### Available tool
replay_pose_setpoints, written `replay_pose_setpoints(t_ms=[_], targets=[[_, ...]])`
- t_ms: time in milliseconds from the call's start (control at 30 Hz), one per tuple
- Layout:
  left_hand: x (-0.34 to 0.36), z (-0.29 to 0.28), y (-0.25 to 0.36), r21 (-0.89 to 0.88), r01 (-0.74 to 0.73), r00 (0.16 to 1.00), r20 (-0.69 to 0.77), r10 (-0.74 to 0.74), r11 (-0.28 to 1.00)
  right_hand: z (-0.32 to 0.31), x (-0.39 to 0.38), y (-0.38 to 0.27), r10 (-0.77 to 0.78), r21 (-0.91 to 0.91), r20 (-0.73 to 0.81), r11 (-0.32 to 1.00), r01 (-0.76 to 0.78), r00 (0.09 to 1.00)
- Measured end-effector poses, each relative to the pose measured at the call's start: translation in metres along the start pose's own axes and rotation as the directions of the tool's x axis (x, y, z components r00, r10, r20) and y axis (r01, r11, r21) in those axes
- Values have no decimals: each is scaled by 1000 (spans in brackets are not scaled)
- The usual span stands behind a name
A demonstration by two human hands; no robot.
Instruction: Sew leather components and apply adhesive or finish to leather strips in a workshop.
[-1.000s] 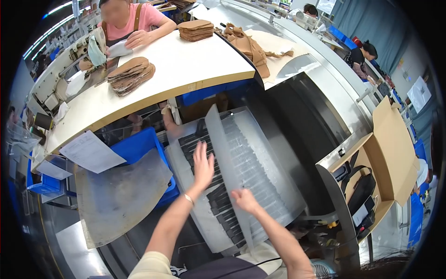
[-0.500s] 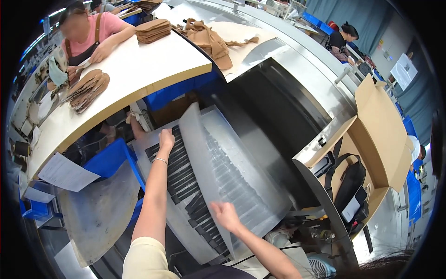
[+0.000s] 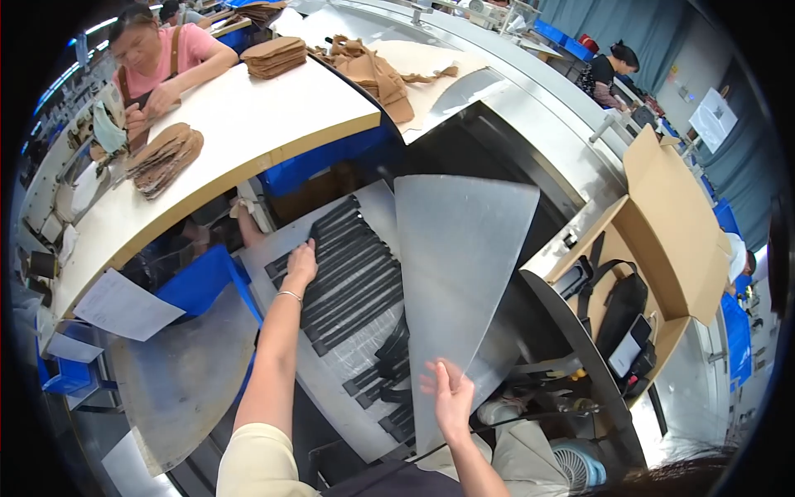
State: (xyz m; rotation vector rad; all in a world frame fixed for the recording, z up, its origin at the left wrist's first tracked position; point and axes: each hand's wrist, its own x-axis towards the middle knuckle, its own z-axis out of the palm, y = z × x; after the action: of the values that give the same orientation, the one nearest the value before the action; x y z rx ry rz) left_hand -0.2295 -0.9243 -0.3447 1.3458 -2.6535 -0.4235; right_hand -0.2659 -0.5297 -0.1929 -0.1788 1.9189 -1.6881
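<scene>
My left hand (image 3: 302,263) pinches one black strip (image 3: 314,230) at the left of the rows of flat black strips (image 3: 348,273) lying on a pale sheet (image 3: 281,311). Some lower strips are bunched and overlapping. My right hand (image 3: 451,402) grips the lower part of a large translucent cover sheet (image 3: 464,248), thumb in front and fingers showing faintly through it. The cover is lifted toward the right, exposing most of the strips.
A co-worker (image 3: 186,54) works at a white table (image 3: 281,108) holding brown stacks (image 3: 273,55). Left are a blue bin (image 3: 195,286) and a clear sheet (image 3: 178,381). An open carton (image 3: 671,248) with black bags stands right, above a small fan (image 3: 575,468). Other workers sit farther back.
The cover sheet has swung up and rightward with my right hand, uncovering more strips. My left hand moved upward and left from its earliest position, then slightly right, closing on a strip.
</scene>
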Motion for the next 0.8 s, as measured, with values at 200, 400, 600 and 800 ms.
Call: replay_pose_setpoints(t_ms=[200,400,600,800], targets=[[-110,-3,104,-412,-321,934,-289,211,853,2,-3,5,-40,-71,27,997,41,999],[-220,16,157,-806,-214,976,-154,153,552,6,0,18,-210,-268,59,938,218,976],[-164,25,76,-316,128,987,131,-90,940,-36,6,-50,-182,-24,-114,983,180,977],[-212,-6,118,-88,-304,887,-390,248,949,-25,2,-75,-238,-70,-68,970,233,969]])
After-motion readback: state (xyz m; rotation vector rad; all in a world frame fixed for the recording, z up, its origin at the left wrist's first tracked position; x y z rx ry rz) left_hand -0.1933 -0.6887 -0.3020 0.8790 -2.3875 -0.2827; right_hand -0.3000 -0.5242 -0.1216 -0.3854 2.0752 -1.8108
